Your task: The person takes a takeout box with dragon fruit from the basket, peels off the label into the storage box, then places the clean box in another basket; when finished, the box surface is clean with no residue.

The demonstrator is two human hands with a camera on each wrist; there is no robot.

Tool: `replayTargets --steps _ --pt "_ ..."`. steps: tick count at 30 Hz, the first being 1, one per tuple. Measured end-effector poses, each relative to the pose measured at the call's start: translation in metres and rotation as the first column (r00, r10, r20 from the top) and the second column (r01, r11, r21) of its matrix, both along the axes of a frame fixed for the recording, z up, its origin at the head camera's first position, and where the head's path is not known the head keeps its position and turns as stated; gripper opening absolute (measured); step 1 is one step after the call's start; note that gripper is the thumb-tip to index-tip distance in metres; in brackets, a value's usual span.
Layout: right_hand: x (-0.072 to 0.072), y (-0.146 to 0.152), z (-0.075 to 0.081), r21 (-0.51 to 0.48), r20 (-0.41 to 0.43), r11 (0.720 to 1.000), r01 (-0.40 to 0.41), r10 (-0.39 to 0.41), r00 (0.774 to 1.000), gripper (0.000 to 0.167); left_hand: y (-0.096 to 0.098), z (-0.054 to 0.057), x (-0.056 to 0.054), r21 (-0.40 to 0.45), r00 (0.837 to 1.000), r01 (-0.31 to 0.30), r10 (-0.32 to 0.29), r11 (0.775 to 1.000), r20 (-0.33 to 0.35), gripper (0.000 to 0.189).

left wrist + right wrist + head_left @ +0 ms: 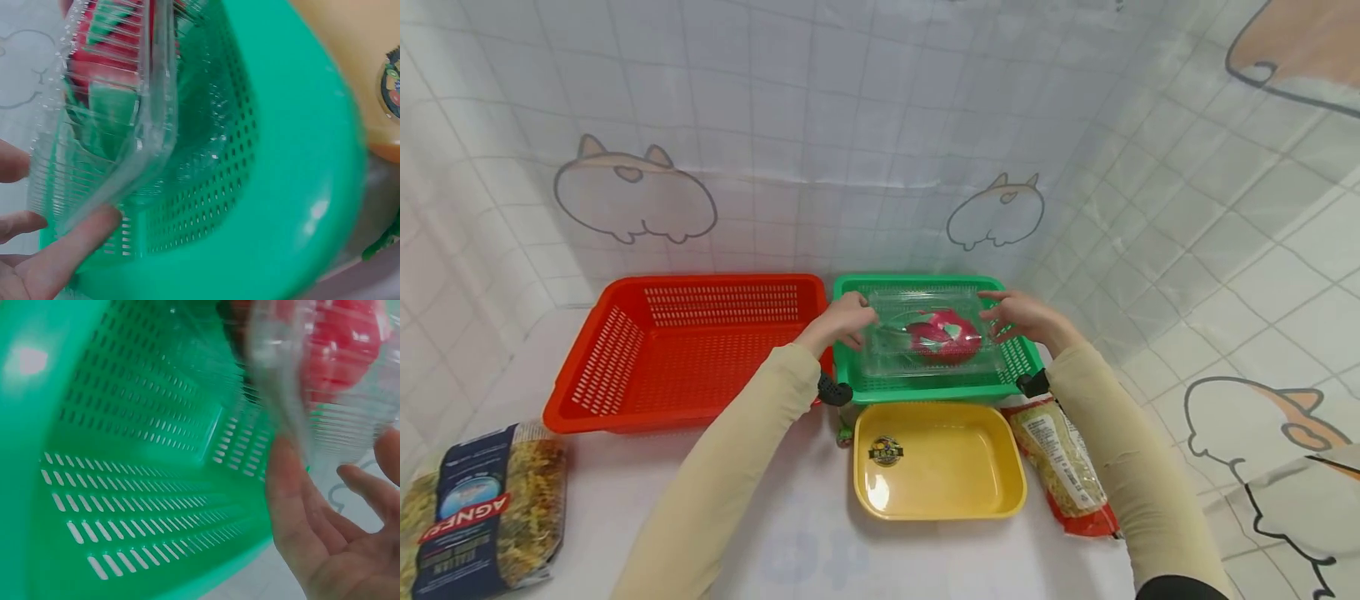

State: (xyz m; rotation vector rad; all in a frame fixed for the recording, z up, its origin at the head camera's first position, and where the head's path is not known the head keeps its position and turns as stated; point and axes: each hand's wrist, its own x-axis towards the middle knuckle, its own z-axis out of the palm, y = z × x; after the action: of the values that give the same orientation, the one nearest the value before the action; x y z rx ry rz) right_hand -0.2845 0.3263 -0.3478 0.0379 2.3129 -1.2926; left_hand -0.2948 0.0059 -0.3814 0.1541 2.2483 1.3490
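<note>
A clear plastic box [895,362] with a ribbed lid is in the green basket [842,387], within its rim as seen from the head. Inside the box lies a pink-red item with green and pale parts [951,333], blurred by the plastic. My left hand [847,319] pinches the box's left end, with fingers [94,234] at its lower corner and along its far side. At the right end my right hand [1021,317] pinches the edge, one finger [286,475] against the near side and others on the far side. Whether the box touches the basket's bottom, I cannot tell.
A red basket [700,358] stands left of the green one. In front sits a yellow tray [940,467] with a round sticker. A red-ended food packet [1067,467] lies under the right forearm. A pasta bag [490,508] is at the front left. Tile-patterned sheeting surrounds the table.
</note>
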Motion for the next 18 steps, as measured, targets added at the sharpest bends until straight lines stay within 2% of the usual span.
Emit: replayTargets --steps 4,9,13,18 --pt "-0.006 -0.005 -0.001 0.057 0.046 0.998 -0.029 0.026 0.999 0.06 0.004 -0.003 -0.004 -0.08 0.999 0.032 -0.034 0.996 -0.031 0.064" --pt "-0.012 -0.013 -0.008 0.095 0.123 0.994 -0.061 0.049 0.991 0.061 0.006 -0.013 -0.01 -0.164 0.997 0.064 -0.069 0.984 -0.022 0.063" --pt "-0.018 -0.013 -0.017 0.118 0.163 0.992 -0.052 0.033 0.986 0.062 0.007 -0.016 -0.012 -0.177 0.997 0.076 -0.08 0.981 -0.013 0.064" --pt "-0.021 -0.014 -0.017 0.138 0.187 0.989 -0.05 0.024 0.982 0.061 0.009 -0.015 -0.013 -0.198 0.997 0.065 -0.073 0.978 -0.034 0.061"
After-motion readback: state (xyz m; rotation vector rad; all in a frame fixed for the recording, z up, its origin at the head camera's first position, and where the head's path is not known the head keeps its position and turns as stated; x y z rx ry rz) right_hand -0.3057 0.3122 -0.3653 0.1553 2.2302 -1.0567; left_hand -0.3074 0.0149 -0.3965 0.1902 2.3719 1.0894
